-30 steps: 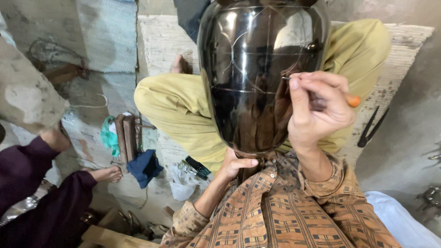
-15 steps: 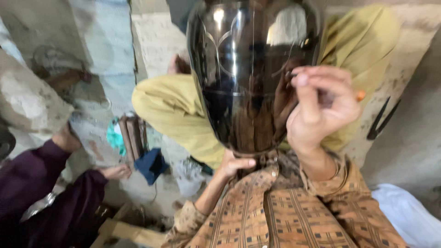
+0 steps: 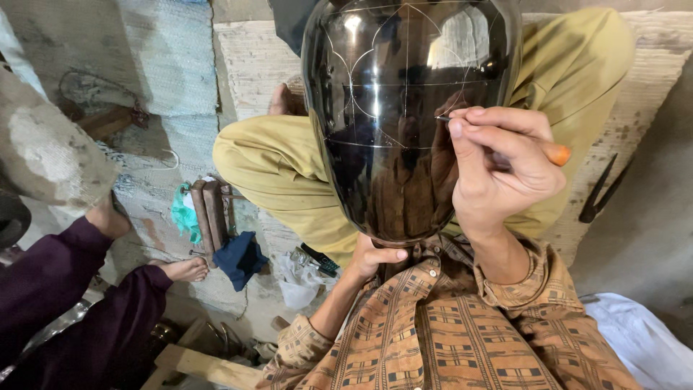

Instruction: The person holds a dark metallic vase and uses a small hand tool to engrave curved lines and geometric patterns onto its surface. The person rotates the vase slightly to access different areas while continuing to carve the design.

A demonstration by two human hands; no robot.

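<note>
Fingers (image 3: 498,137) of the right hand (image 3: 502,170) pinch an orange-handled scribing tool (image 3: 556,153), its tip touching the glossy black vase (image 3: 404,115) just left of them. Since a second ago the hand has crept up the scratched lines. Below, the left hand (image 3: 375,256) stays clasped about the vase's narrow end.

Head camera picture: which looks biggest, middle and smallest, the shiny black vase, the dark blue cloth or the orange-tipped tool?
1. Shiny black vase, biggest by far, though nearest the camera.
2. Dark blue cloth on the floor.
3. Thin orange-tipped tool in the right hand, mostly hidden.
</note>
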